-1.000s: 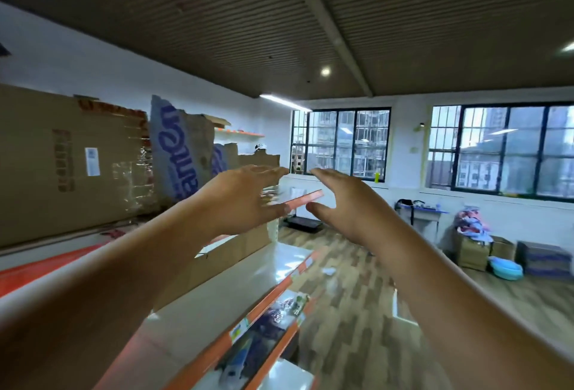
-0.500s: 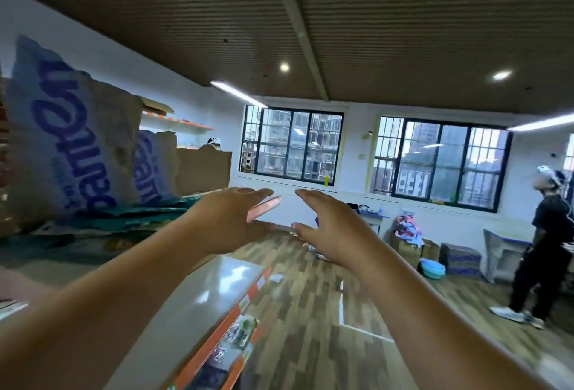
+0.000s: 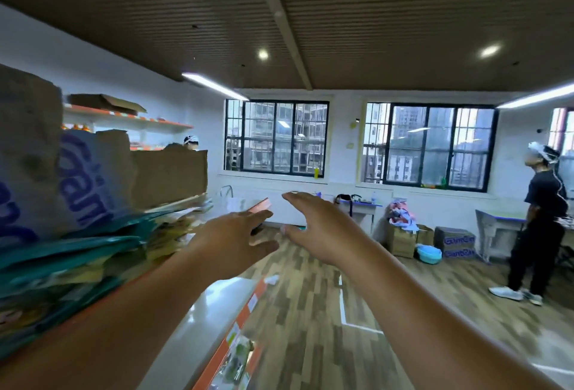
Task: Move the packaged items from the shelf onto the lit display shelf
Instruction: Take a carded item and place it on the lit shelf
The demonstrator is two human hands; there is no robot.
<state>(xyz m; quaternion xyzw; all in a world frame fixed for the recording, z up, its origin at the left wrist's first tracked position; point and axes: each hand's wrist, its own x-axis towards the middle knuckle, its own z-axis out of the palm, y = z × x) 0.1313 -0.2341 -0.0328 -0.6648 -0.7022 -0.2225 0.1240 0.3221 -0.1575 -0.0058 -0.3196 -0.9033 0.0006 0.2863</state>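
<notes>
Left hand (image 3: 231, 245): open, fingers spread, holding nothing.
Right hand (image 3: 323, 231): open and empty, just beside the left.
Packaged items (image 3: 93, 262): a loose, slanting pile of flat teal and yellow packets on the shelf left of the hands, under a torn cardboard box (image 3: 167, 176).
Shelf below hands (image 3: 198, 324): glossy, bare, orange-edged.
Risk: dragging one packet from the leaning pile could spill the rest; the blurred view makes a misjudged reach likely.

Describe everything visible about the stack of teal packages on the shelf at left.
The stack of teal packages lies flat on an orange-edged shelf, blurred. Thin, flexible-looking teal and yellow packs are piled unevenly, their edges fanning toward the room. Torn cardboard boxes with blue lettering stand on top of them. The left hand reaches past the stack's end; contact cannot be told.
</notes>
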